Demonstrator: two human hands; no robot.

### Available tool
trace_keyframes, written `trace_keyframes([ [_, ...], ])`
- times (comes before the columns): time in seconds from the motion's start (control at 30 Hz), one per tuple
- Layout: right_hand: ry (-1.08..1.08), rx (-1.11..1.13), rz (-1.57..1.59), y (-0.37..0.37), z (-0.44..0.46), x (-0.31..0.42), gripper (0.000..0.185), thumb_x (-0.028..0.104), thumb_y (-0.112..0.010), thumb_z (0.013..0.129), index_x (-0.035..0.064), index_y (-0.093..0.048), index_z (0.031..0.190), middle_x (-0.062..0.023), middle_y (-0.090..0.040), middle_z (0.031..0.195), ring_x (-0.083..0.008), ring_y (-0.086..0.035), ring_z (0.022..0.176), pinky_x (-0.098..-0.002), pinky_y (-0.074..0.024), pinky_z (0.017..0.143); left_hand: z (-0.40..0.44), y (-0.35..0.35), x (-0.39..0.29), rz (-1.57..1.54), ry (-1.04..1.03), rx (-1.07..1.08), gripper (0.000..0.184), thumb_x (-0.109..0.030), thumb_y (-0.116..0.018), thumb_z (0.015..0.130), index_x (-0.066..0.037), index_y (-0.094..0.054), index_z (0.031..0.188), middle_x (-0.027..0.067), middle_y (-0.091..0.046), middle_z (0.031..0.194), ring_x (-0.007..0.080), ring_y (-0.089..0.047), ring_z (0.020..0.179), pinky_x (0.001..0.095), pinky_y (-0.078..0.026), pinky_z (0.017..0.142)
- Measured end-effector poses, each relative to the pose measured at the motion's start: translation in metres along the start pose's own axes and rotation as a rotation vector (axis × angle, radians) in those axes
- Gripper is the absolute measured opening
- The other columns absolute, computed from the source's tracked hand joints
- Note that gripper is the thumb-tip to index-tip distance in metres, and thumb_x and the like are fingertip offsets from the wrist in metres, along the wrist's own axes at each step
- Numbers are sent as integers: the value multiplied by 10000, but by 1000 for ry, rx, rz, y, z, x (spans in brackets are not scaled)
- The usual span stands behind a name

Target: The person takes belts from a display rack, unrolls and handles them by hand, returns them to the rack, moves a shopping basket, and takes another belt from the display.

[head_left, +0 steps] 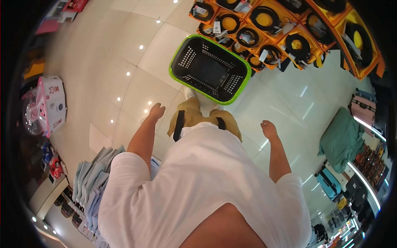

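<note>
My left hand (156, 111) hangs at my side with its fingers loosely curled and nothing in it. On the other side, my right hand (269, 129) is also curled, holding nothing and touching nothing. Just beyond my shoes (189, 92) a black plastic shopping basket (198, 87) with a bright green rim rests on the floor. Its perforated sides and dark bottom are visible. Both hands are apart from the basket, and the left is nearer to it.
Orange boxes (289, 53) with tagged black coils, looking like belts, stand ahead right. Hanging shirts (93, 173) are close on my left. A pink-and-white box (53, 105) is farther left. Suitcases (328, 184) and a green cloth (341, 140) lie right. Glossy tiles (136, 70) cover the floor.
</note>
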State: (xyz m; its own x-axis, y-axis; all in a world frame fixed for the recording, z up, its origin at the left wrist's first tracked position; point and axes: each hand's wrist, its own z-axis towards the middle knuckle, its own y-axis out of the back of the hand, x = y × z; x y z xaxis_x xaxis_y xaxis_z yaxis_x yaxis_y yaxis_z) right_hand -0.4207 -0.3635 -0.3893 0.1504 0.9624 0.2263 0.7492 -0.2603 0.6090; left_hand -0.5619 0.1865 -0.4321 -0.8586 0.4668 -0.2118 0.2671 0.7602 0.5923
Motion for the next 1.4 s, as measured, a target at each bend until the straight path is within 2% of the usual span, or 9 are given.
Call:
trace_keyframes([
  [0.2, -229, 66, 461, -63, 36, 7, 350, 225, -568, 854, 21, -622, 1133, -123, -644, 867, -158, -605, 736, -301, -501, 690, 65, 12, -27, 192, -145, -37, 527, -287, -511, 866, 34, -494, 1283, 257, -540, 1262, 364, -505, 1201, 404, -394, 1020],
  [0.27, -150, 83, 212, -94, 66, 9, 387, 338, -545, 851, 19, -662, 1034, -185, -669, 1010, -357, -616, 980, -418, -476, 868, 100, 13, -50, 185, -189, -58, 507, -289, -500, 876, 24, -501, 1275, 263, -553, 1234, 374, -522, 1173, 422, -413, 998],
  [0.43, -18, 98, -32, -150, 158, 28, 459, 409, -550, 856, 11, -651, 1060, -212, -647, 1075, -377, -595, 1033, -421, -454, 921, 201, 12, -92, 198, -221, -137, 522, -339, -473, 912, 25, -481, 1286, 274, -553, 1219, 390, -520, 1163, 442, -416, 985],
  [0.6, -348, -398, 255, -176, 238, 67, 614, 445, -582, 858, -51, -514, 1214, -263, -622, 1109, -391, -567, 1100, -420, -450, 932, 307, -16, -91, 40, -247, -293, 607, -443, -423, 945, 56, -456, 1288, 288, -540, 1230, 404, -499, 1187, 445, -396, 997],
  [0.87, -463, -296, 149, -157, 260, 98, 382, 252, -598, 800, -48, -534, 1027, -253, -644, 944, -420, -621, 897, -496, -482, 792, 315, -5, -118, -213, -177, -171, 716, -602, -508, 870, 84, -545, 1071, 272, -624, 1036, 368, -626, 959, 400, -479, 839],
  [1.07, -465, -461, 440, -161, 249, 94, 397, 283, -657, 768, -45, -538, 956, -222, -623, 880, -368, -614, 801, -438, -482, 730, 282, -5, -117, 86, -423, -514, 359, -365, -587, 868, -10, -546, 827, 224, -590, 813, 433, -561, 797, 491, -440, 692],
  [1.13, -464, -459, 1012, -166, 239, 92, 190, 171, -585, 815, 11, -522, 895, -92, -548, 722, -185, -524, 538, -324, -449, 502, 252, 4, -130, 58, -431, -387, 318, -320, -596, 880, -13, -548, 811, 162, -599, 717, 341, -592, 658, 424, -459, 602],
  [1.27, -483, -259, 1518, -130, 199, 121, 151, 148, -605, 846, 35, -519, 897, -79, -547, 674, -179, -528, 527, -300, -431, 485, 190, -6, -155, -611, -277, 196, 238, -247, -619, 902, -43, -555, 797, 5, -535, 602, 78, -498, 494, 252, -407, 460],
  [1.4, -374, -92, 1702, -89, 154, 177, 136, 116, -630, 850, 35, -530, 895, -82, -566, 684, -195, -561, 558, -321, -472, 520, 155, -46, -160, -375, -340, 270, 369, -371, -603, 896, -11, -563, 826, 87, -570, 640, 199, -570, 617, 358, -456, 587],
])
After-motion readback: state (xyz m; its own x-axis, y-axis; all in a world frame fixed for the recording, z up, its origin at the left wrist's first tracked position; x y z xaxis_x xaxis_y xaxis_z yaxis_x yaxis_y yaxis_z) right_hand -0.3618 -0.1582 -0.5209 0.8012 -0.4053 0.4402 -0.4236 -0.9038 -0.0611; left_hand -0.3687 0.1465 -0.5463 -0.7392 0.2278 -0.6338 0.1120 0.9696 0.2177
